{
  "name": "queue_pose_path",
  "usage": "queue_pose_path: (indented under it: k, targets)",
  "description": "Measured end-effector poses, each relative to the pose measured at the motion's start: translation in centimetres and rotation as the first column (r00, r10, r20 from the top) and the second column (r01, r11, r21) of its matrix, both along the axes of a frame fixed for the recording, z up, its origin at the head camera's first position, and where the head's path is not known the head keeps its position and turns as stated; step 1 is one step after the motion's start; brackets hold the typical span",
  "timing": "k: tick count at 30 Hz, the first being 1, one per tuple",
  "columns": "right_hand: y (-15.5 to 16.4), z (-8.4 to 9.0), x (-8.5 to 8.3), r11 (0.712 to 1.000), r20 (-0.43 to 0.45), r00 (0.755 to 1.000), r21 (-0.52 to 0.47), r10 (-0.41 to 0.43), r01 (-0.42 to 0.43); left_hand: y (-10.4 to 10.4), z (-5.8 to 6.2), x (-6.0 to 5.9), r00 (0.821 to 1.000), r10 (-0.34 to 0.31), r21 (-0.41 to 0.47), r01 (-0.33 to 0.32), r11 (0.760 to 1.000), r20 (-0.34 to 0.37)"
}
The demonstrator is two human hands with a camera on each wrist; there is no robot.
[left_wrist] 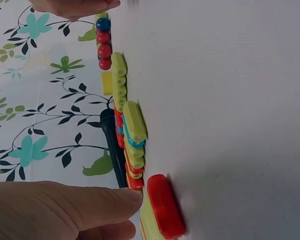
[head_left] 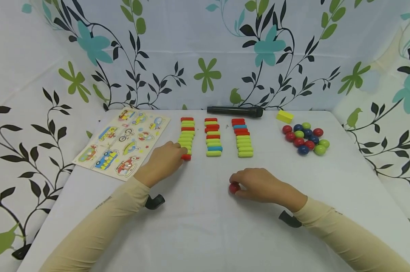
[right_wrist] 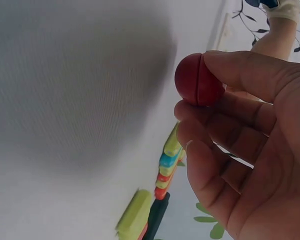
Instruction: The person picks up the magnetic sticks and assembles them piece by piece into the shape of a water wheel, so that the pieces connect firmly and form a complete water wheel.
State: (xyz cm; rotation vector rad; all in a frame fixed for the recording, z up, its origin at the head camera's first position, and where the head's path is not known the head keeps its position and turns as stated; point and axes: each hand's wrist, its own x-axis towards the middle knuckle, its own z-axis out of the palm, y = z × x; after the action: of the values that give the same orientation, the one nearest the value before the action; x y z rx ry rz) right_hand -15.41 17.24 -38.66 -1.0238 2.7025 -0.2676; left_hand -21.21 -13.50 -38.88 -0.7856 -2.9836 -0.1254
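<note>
My right hand (head_left: pixel 259 185) pinches a shiny red ball (right_wrist: pixel 197 80) between thumb and fingers, low over the front middle of the table; a thin groove runs round the ball. My left hand (head_left: pixel 165 160) is at the near end of the left column of coloured sticks, partly covering it. A red stick (left_wrist: pixel 165 206) lies at that end, just beside the thumb in the left wrist view. Whether the left fingers grip a stick is hidden. A middle column (head_left: pixel 213 136) and a right column (head_left: pixel 243 141) of green, red and blue sticks lie alongside.
A pile of red, blue and green balls (head_left: pixel 303 139) lies at the right, with a yellow block (head_left: pixel 285 116) behind it. A black microphone (head_left: pixel 234 111) lies along the back. A picture puzzle board (head_left: pixel 123 141) is at the left. Patterned cloth (head_left: pixel 177 45) hangs behind.
</note>
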Motion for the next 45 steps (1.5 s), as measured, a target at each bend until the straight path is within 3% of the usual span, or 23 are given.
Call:
queue_pose_path:
  k: [5,10,14,21,25,31,34,37,40,42,45]
  targets:
    - [-0.3,-0.3,0.1,1.0,-0.008,1.0,-0.007,0.019,-0.019,0.5,-0.6,-0.1,1.0,-0.023,0.017,0.023,1.0,0.01]
    - [-0.6,-0.4,0.1,1.0,-0.008,1.0,-0.001,0.012,-0.012,1.6,-0.5,0.3,0.997,-0.071,0.031,0.071,0.997,0.021]
    - [-0.8,-0.6,0.1,1.0,-0.007,1.0,-0.004,0.014,-0.014,2.0,-0.3,0.5,0.997,-0.064,0.016,0.063,0.998,0.036]
    - [-1.1,-1.0,0.0,1.0,-0.017,1.0,0.001,0.025,-0.025,1.5,-0.6,0.0,1.0,-0.031,0.0,0.031,1.0,-0.001]
    - [-1.1,-1.2,0.0,1.0,-0.038,0.999,0.01,0.022,-0.022,1.3,-0.8,-0.2,0.999,-0.043,0.019,0.043,0.999,0.009]
    - [-0.5,-0.9,-0.2,1.0,0.003,1.0,0.008,-0.008,0.008,1.7,-1.0,1.0,0.996,-0.075,0.045,0.073,0.996,0.048]
    - [0.5,-0.4,-1.4,0.998,-0.043,0.997,-0.001,-0.069,0.069,2.3,-0.8,2.2,0.992,-0.114,0.078,0.11,0.991,0.05]
    - [1.6,-0.2,-3.8,0.99,-0.177,0.975,0.018,-0.131,0.137,3.5,-0.7,3.5,0.982,-0.173,0.135,0.162,0.978,0.071]
    - [2.4,-0.7,-6.2,0.982,-0.27,0.953,0.083,-0.14,0.168,5.3,-0.7,4.8,0.958,-0.253,0.201,0.224,0.954,0.134]
    - [2.5,-1.2,-7.4,0.978,-0.286,0.95,0.128,-0.123,0.165,6.6,-0.8,5.6,0.937,-0.305,0.238,0.261,0.936,0.17]
    - [2.5,-1.8,-8.3,0.974,-0.294,0.949,0.152,-0.118,0.168,8.4,-1.1,6.3,0.923,-0.35,0.232,0.31,0.922,0.159]
